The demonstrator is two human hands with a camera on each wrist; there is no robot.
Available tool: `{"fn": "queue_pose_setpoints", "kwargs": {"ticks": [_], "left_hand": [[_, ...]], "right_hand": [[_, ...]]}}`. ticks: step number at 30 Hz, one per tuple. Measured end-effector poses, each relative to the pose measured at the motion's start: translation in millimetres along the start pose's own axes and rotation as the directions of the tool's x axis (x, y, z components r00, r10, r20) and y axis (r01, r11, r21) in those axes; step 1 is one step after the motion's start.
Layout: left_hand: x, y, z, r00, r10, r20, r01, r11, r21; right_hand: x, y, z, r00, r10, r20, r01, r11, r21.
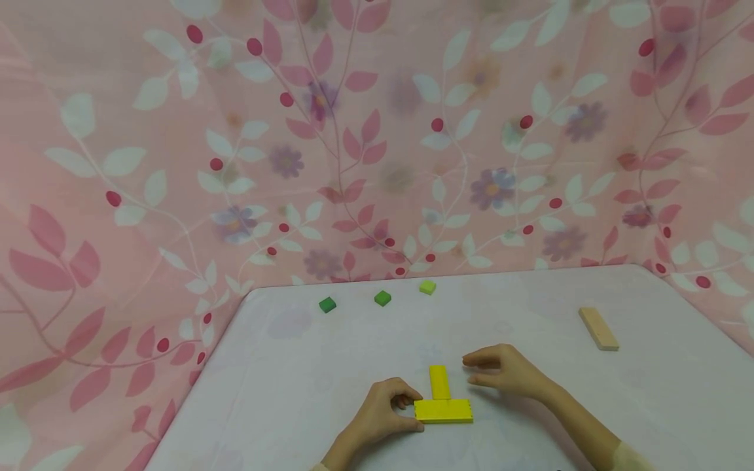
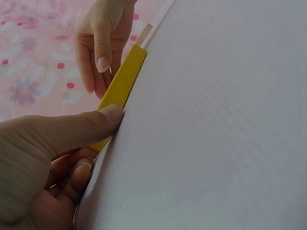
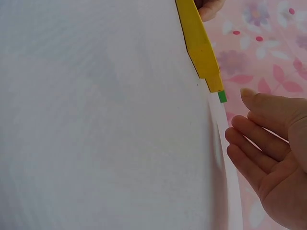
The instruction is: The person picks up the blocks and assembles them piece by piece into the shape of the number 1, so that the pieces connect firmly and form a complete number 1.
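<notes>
Two yellow blocks lie together on the table in the head view. The wider yellow block point(image 1: 444, 411) runs crosswise, and a narrower yellow block point(image 1: 439, 382) stretches away from the middle of its far side. My left hand point(image 1: 381, 412) grips the left end of the wider block, thumb on the near side and fingers at the far side. In the left wrist view the thumb presses on the yellow block point(image 2: 125, 76). My right hand point(image 1: 508, 373) hovers to the right of the narrower block with its fingers loosely extended and nothing in them; the right wrist view shows its palm.
Toward the table's far edge sit three small blocks: a dark green block point(image 1: 327, 305), a mid-green block point(image 1: 383, 298) and a light green block point(image 1: 427, 287). A plain wooden block point(image 1: 598, 329) lies at the right. Behind the white-covered table point(image 1: 283, 379) hangs a pink floral cloth point(image 1: 377, 131).
</notes>
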State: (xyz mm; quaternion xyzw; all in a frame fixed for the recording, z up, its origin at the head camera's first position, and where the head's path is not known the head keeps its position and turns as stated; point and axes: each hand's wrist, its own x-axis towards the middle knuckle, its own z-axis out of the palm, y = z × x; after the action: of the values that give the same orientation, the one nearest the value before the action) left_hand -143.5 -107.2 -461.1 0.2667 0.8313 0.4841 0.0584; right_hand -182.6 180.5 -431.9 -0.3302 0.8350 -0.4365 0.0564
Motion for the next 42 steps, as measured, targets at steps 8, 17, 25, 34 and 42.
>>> {"fn": "queue_pose_setpoints", "kwargs": {"ticks": [8,17,25,34,42], "left_hand": [[0.0,-1.2,0.1,1.000,0.003,-0.005,-0.003,1.000,0.004],[0.7,-1.5,0.9,1.000,0.003,-0.005,-0.003,1.000,0.003],[0.7,-2.3,0.9,1.000,0.006,-0.005,-0.006,1.000,-0.001],[0.6,-1.9,0.5,1.000,0.016,-0.012,-0.016,1.000,0.000],[0.8,-1.7,0.5,1.000,0.015,-0.007,-0.015,1.000,0.008]], "right_hand": [[-4.9,4.5,-5.9,1.000,-0.009,-0.022,0.009,1.000,-0.029],[-14.8,10.0,-19.7,1.000,0.010,-0.022,-0.010,1.000,0.007],[-24.1,15.6,-29.0,0.998,0.033,-0.057,-0.034,0.999,-0.023],[-33.0,22.5,-37.2,0.994,0.042,-0.106,-0.044,0.999,-0.022],[-40.7,26.4,-45.5,0.991,0.049,-0.126,-0.053,0.998,-0.030]]}}
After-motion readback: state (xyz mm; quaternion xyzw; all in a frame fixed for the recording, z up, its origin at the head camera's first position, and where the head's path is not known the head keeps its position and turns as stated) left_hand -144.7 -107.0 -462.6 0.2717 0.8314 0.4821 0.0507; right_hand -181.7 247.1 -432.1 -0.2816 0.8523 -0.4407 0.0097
